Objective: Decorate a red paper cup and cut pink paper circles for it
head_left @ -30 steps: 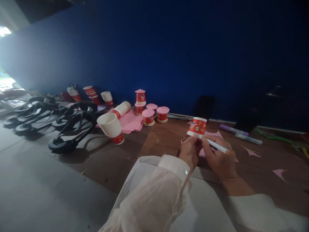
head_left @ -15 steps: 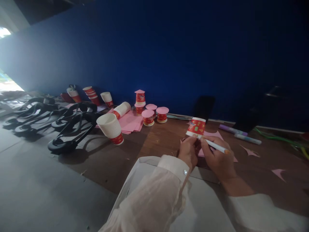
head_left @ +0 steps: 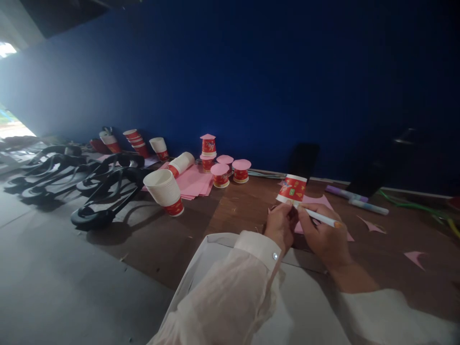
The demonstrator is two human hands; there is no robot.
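My left hand (head_left: 281,225) is closed at the lower edge of a red paper cup (head_left: 293,189) with a white rim and a printed pattern. Its fingertips are partly hidden behind the wrist and cup. My right hand (head_left: 325,235) is wrapped round a white marker (head_left: 321,218) with an orange end, which points back to the right. The marker's other end lies at the cup's lower white edge, where the thumbs come close together; its tip is too small to make out. Under and behind the right hand lies pink paper (head_left: 319,201).
Left of my hands stand small red cups topped with pink discs (head_left: 241,165), pink sheets (head_left: 196,179) and a stack of paper cups (head_left: 163,191). Black strapped devices (head_left: 93,215) lie farther left. On the right are two markers (head_left: 368,206), paper scraps (head_left: 415,258) and green cables (head_left: 406,202).
Almost nothing differs. Both hands keep their hold on the cup and marker, with at most a tiny shift.
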